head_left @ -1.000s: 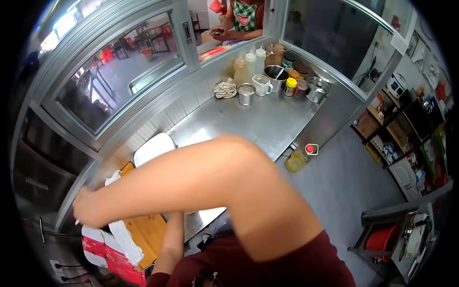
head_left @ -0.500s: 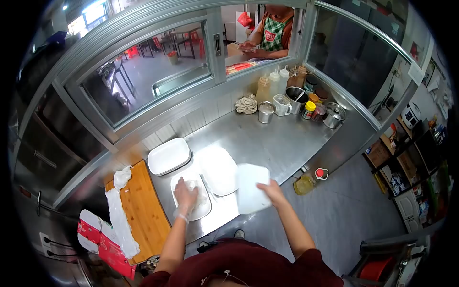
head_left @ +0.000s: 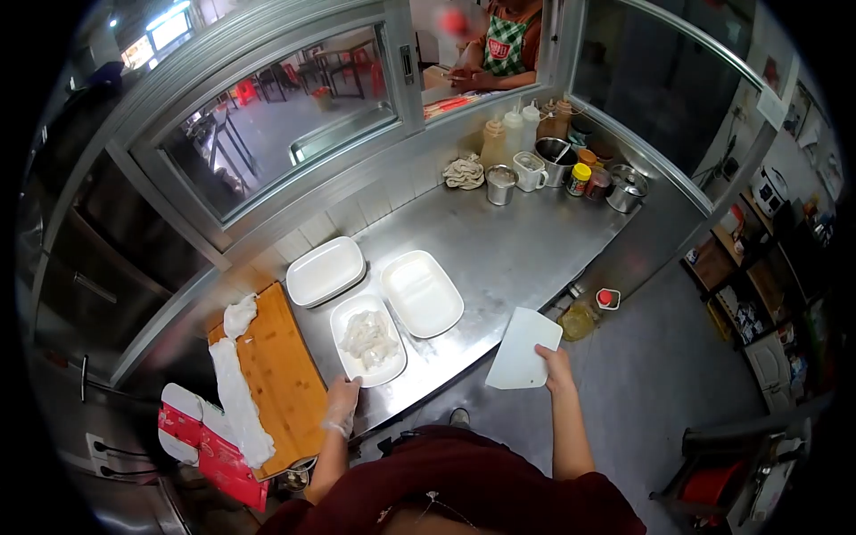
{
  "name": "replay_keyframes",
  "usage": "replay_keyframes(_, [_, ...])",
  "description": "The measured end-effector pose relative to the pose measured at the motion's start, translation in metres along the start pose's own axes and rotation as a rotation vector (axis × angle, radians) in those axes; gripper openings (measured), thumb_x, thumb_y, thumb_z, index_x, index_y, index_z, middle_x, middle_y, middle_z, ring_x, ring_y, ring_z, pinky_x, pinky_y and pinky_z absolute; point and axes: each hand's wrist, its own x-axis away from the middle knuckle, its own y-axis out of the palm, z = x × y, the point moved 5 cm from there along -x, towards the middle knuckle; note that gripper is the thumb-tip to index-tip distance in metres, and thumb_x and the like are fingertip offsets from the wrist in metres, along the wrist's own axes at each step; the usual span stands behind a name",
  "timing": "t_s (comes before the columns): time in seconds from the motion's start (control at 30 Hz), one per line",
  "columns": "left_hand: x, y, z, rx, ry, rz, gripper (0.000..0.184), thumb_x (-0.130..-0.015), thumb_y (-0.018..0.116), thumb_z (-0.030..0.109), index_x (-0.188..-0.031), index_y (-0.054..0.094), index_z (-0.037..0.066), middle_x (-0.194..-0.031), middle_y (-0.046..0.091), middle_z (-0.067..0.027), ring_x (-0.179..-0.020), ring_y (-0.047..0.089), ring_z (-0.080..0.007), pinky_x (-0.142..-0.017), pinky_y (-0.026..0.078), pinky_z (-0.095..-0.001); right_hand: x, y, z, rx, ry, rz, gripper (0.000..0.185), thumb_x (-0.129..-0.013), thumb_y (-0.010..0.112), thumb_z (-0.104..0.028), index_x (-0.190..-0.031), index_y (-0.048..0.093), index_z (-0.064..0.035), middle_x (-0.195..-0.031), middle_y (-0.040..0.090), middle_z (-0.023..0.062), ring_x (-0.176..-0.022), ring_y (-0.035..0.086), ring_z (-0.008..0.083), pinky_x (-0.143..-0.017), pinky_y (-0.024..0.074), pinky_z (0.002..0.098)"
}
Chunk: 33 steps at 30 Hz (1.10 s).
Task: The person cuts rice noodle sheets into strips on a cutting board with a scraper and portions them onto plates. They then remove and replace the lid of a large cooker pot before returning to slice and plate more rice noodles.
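My right hand (head_left: 556,364) holds a flat whitish board (head_left: 526,349) by its right edge, over the counter's front edge. My left hand (head_left: 341,404), with clear plastic about the wrist, has its fingers at the lower left rim of a white dish. Crumpled clear plastic (head_left: 368,339) lies in that dish (head_left: 399,367). Right of it stands an empty white dish (head_left: 421,294), and behind it are stacked white dishes (head_left: 326,271). A wooden board (head_left: 283,383) at the left carries a long white cloth-like strip (head_left: 239,406) and a white lump (head_left: 240,316).
Squeeze bottles (head_left: 512,132), a crumpled cloth (head_left: 465,172), jars and metal pots (head_left: 627,188) line the counter's back. An oil jug (head_left: 578,321) is on the floor. Another person (head_left: 508,49) stands beyond the window. A red box (head_left: 218,464) sits lower left.
My left hand has left the plastic in the dish and moved down to its rim. The whitish board in my right hand has moved right and down, away from the dishes.
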Motion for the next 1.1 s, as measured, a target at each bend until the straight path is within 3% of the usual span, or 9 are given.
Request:
replay_keyframes(0.03, [-0.005,0.002,-0.001,0.001,0.060,0.034,0.032,-0.077,0.059,0.025,-0.088,0.060,-0.004,-0.079,0.063,-0.0199,-0.070,0.061,-0.0305,-0.065,0.046,-0.0383,0.004,0.001,0.002,0.020,0.004,-0.006,0.033,-0.078,0.058,-0.004,-0.107,0.055,0.0094,-0.099,0.062,0.0180,-0.087,0.062,0.0279,-0.076,0.0503,0.0362])
replay_keyframes(0.23, [-0.033,0.025,-0.027,0.398,-0.114,-0.086,0.023,-0.078,0.055,0.018,-0.076,0.059,-0.004,-0.061,0.058,-0.0107,-0.048,0.053,-0.0188,-0.046,0.042,-0.0312,0.034,0.004,0.012,0.055,0.014,-0.016,0.036,-0.077,0.058,-0.004,-0.110,0.052,0.0100,-0.102,0.061,0.0187,-0.089,0.062,0.0282,-0.079,0.0498,0.0374])
replay_keyframes(0.37, [-0.054,0.041,-0.055,0.492,-0.033,-0.144,0.020,-0.079,0.051,0.015,-0.077,0.057,-0.004,-0.060,0.057,-0.0090,-0.047,0.051,-0.0167,-0.045,0.041,-0.0305,0.067,-0.008,0.017,0.127,0.027,0.043,0.037,-0.077,0.058,-0.003,-0.111,0.052,0.0095,-0.102,0.061,0.0189,-0.090,0.062,0.0291,-0.080,0.0498,0.0382])
replay_keyframes(0.57, [-0.018,0.032,-0.051,0.645,0.031,-0.139,0.018,-0.080,0.050,0.016,-0.079,0.056,-0.001,-0.062,0.054,-0.0055,-0.051,0.049,-0.0135,-0.045,0.039,-0.0270,0.102,-0.073,0.028,0.058,0.012,0.179,0.036,-0.077,0.058,-0.002,-0.110,0.052,0.0094,-0.099,0.061,0.0189,-0.086,0.063,0.0300,-0.077,0.0516,0.0386])
replay_keyframes(0.67, [-0.006,0.040,-0.062,0.769,0.043,-0.105,0.018,-0.081,0.051,0.017,-0.082,0.056,-0.001,-0.061,0.053,-0.0042,-0.051,0.046,-0.0122,-0.047,0.036,-0.0251,0.106,-0.095,0.027,0.035,0.119,0.142,0.038,-0.076,0.059,-0.001,-0.112,0.050,0.0095,-0.103,0.060,0.0190,-0.090,0.062,0.0301,-0.078,0.0513,0.0396])
replay_keyframes(0.87, [0.069,0.043,-0.029,0.872,0.039,-0.054,0.016,-0.084,0.048,0.014,-0.085,0.057,0.001,-0.063,0.050,0.0003,-0.051,0.041,-0.0078,-0.047,0.033,-0.0230,0.084,-0.142,0.016,-0.024,0.076,0.159,0.034,-0.076,0.060,-0.002,-0.108,0.054,0.0080,-0.099,0.061,0.0149,-0.091,0.061,0.0271,-0.080,0.0491,0.0363])
replay_keyframes(1.1, [0.109,0.084,0.068,0.968,0.000,0.005,0.017,-0.084,0.050,0.018,-0.087,0.057,0.002,-0.064,0.050,0.0013,-0.050,0.040,-0.0069,-0.045,0.031,-0.0223,0.048,-0.221,-0.052,-0.006,0.041,0.159,0.037,-0.078,0.058,-0.003,-0.112,0.052,0.0096,-0.105,0.060,0.0180,-0.093,0.061,0.0294,-0.082,0.0485,0.0364])
